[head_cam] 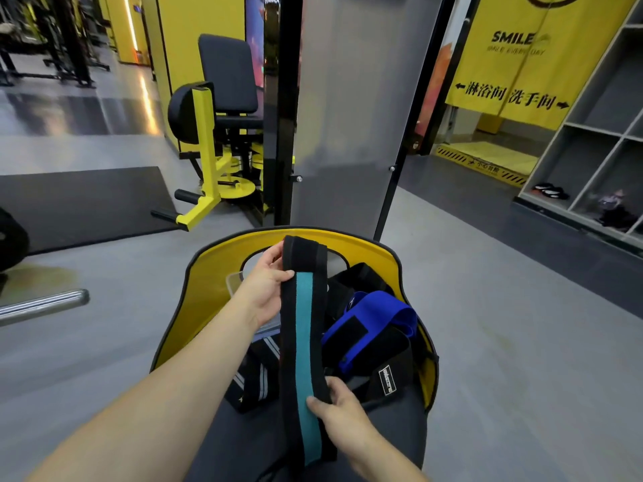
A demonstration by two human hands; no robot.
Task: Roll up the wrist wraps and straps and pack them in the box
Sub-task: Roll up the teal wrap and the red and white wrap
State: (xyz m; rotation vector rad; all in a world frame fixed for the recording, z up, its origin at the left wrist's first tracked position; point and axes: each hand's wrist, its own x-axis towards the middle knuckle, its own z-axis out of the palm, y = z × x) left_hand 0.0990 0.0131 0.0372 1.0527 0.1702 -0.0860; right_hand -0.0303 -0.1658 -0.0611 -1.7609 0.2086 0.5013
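Note:
A long black wrist wrap with a teal stripe (304, 342) is stretched out between my hands above a yellow-rimmed seat (215, 273). My left hand (266, 287) pinches its far end, which is folded over at the top. My right hand (339, 408) grips the wrap lower down, thumb on the teal stripe. Under my left hand lies a clear plastic box (236, 281), mostly hidden. On the seat are a blue wrap (379, 316), black straps (386, 373) with a white label, and a black strap with grey stripes (254, 380).
A yellow and black gym machine (215, 133) stands ahead on the left beside a black floor mat (80, 203). A grey panel (348, 116) rises right behind the seat. Grey cubby shelves (598, 151) line the right wall. A metal bar (41, 304) lies at the left.

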